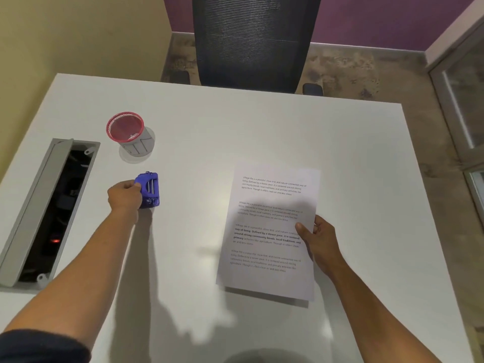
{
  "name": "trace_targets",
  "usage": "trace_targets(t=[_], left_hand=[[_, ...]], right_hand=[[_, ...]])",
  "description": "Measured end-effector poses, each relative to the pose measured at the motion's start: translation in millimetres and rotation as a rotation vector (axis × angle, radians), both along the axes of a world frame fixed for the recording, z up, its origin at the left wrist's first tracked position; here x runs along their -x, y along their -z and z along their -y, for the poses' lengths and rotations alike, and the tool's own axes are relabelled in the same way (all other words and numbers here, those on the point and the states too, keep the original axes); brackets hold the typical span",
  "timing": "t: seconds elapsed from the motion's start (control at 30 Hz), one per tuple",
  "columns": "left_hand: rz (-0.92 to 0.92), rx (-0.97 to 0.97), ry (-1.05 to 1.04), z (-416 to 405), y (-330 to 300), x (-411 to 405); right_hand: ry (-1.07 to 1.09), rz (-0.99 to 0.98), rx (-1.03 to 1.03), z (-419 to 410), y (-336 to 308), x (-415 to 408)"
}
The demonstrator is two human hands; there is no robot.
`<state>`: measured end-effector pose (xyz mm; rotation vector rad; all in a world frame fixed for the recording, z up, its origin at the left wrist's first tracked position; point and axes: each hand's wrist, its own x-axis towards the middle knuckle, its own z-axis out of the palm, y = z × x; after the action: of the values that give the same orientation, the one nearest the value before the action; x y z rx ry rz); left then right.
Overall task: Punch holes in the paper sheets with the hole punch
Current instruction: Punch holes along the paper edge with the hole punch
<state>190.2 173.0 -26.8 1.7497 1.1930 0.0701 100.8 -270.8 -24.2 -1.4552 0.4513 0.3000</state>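
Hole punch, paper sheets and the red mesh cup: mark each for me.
hole punch (149, 188), head view, blue top face beside the fingers
paper sheets (272, 205), head view, printed middle of the top sheet
red mesh cup (125, 126), head view, inside its rim

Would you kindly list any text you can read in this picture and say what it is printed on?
Printed paper sheet, first paragraph: "Village life is a peaceful, close-knit, and nature-connected way of living."
Same sheet, bold lines: "way of living. Defined by a slower pace, it is centered around strong community bonds, local traditions, and primary"
Remaining lines: too blurred.
Hole punch: no readable text.
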Motion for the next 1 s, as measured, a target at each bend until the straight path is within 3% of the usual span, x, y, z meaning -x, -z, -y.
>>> trace_targets(t=[0.53, 1.0], left_hand=[[0.072, 0.357, 0.315, 116, -15, 81], [-0.007, 0.350, 0.427, 176, -5, 124]], right_hand=[[-0.012, -0.004, 0.032, 16, -8, 44], [-0.014, -0.069, 0.137, 37, 4, 63]])
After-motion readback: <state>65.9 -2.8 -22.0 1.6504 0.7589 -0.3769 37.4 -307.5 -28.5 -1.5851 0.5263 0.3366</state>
